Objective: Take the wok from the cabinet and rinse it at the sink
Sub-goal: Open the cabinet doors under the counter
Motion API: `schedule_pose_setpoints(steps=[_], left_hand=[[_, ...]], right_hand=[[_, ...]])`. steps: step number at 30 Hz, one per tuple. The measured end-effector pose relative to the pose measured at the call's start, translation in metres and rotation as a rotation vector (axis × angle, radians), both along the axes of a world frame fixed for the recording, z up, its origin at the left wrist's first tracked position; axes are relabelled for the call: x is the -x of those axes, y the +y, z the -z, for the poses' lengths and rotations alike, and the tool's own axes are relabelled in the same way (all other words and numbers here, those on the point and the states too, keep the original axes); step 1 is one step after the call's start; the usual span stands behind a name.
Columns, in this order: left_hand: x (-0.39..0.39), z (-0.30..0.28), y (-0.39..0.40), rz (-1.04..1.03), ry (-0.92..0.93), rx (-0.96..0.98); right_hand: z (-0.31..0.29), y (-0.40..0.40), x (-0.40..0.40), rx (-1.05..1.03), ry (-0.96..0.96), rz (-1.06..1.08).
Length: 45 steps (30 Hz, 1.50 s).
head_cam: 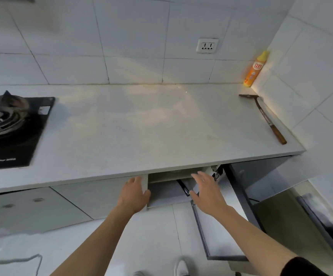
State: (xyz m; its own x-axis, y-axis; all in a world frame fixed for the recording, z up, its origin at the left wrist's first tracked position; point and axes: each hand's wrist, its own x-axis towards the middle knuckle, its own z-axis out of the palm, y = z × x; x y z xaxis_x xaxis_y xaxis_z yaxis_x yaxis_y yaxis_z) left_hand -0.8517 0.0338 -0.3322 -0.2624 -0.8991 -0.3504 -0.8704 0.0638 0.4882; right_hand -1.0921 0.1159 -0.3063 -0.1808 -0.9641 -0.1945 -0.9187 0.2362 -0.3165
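Both arms are stretched forward and down, bare forearms, with a dark sleeve showing on the right upper arm. The left hand (134,194) is palm-down, fingers (136,181) together and curled slightly over an edge. The right hand (206,191) is flat and loose, fingers (200,176) spread a bit, not gripping anything.

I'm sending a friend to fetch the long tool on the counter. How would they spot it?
Follow the white countertop to its right end, by the tiled side wall. The spatula lies flat there, thin and dark with a brown wooden handle, unlike the upright orange bottle in the corner.
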Motion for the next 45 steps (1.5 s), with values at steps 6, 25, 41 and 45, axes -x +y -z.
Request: schedule_pose_setpoints(steps=[6,25,41,45], left_hand=[[-0.009,0.015,-0.002,-0.345,0.492,-0.236],[0.059,0.06,-0.053,-1.621,1.771,-0.553],[0.049,0.071,-0.013,-1.513,1.545,-0.563],[0.035,0.073,0.021,-1.479,1.323,-0.506]], right_hand=[[0.011,-0.055,-0.013,0.035,-0.031,-0.162],[0.072,-0.146,0.022,0.139,-0.061,-0.444],[0.068,-0.139,0.02,0.079,-0.045,-0.452],[0.065,-0.118,0.003,0.037,0.006,-0.457]])
